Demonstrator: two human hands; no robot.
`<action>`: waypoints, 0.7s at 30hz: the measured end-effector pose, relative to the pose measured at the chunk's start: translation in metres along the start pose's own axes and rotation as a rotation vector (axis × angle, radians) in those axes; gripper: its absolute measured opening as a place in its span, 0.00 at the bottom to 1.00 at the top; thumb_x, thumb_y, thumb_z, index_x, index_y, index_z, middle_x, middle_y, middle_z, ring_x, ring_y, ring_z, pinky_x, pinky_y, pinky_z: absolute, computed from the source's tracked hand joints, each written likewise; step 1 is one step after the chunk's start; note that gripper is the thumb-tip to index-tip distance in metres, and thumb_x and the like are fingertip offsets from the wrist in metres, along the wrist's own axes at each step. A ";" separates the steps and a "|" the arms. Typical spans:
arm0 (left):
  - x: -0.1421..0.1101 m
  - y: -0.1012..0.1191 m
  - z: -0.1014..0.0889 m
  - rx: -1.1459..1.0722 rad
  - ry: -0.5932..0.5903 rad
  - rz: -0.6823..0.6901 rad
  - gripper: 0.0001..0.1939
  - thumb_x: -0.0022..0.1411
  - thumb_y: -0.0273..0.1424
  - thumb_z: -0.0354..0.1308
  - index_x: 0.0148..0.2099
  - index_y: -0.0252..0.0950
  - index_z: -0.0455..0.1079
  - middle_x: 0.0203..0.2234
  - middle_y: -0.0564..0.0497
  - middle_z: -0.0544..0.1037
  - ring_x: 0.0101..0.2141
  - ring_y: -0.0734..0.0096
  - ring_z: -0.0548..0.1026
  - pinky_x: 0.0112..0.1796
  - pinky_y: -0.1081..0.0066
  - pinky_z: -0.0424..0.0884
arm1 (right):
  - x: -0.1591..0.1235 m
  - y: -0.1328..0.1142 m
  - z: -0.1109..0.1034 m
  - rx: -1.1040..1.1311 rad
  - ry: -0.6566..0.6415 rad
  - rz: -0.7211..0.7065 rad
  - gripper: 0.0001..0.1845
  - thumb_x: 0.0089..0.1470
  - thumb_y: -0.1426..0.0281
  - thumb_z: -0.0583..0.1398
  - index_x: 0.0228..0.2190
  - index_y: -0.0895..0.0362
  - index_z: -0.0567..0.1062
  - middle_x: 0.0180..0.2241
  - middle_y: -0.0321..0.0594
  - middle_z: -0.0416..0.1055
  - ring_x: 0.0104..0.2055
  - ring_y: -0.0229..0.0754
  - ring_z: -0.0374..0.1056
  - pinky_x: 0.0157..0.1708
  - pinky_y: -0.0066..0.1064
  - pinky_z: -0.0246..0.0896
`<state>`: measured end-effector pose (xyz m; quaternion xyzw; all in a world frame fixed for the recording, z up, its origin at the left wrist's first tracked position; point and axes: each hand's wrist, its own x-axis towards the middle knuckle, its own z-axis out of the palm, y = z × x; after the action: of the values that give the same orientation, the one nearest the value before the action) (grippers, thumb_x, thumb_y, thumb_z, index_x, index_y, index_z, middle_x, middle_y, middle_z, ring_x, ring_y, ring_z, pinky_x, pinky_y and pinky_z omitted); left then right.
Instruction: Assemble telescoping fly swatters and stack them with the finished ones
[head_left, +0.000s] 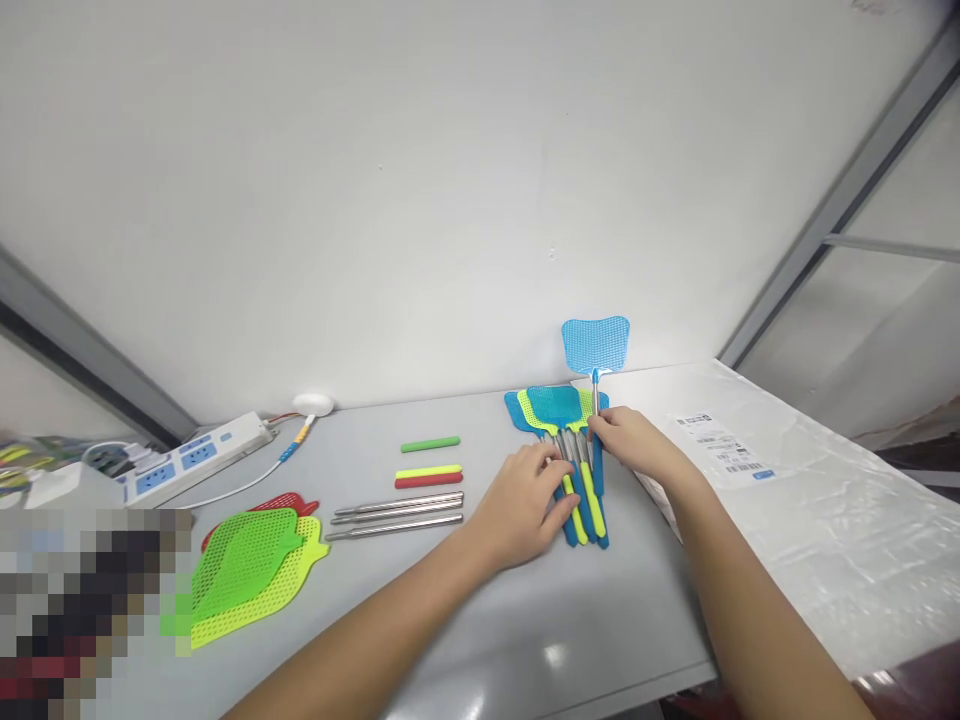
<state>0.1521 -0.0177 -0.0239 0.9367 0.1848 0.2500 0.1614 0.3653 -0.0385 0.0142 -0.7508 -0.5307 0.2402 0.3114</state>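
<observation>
My right hand [628, 440] is closed on the shaft of a blue fly swatter [595, 345], whose mesh head stands up toward the wall. Its blue handle hangs over the right side of a pile of blue and yellow-green fly swatters [553, 405]. The pile lies on the grey table with metal shafts bundled and handles toward me. On the pile's left edge rests my left hand [529, 505], its bent fingers apart and touching the handles. Part of the shafts is hidden behind my fingers.
Left of my hands lie metal rods [397, 512], red and yellow handles [429, 476] and a green handle [430, 444]. Farther left are green, yellow and red swatter heads [251, 560] and a power strip [199, 455]. White plastic wrapping [795, 500] covers the right side.
</observation>
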 end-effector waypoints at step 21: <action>0.000 -0.006 0.017 0.153 -0.032 -0.012 0.16 0.69 0.37 0.45 0.54 0.43 0.68 0.53 0.43 0.65 0.51 0.55 0.63 0.47 0.55 0.64 | -0.012 -0.013 0.028 -0.616 -0.144 0.138 0.17 0.56 0.64 0.51 0.27 0.58 0.75 0.32 0.48 0.76 0.33 0.47 0.71 0.26 0.30 0.52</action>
<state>0.1595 -0.0162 -0.0404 0.9490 0.2063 0.2191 0.0937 0.3342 -0.0405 0.0045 -0.8249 -0.5471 0.1416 0.0142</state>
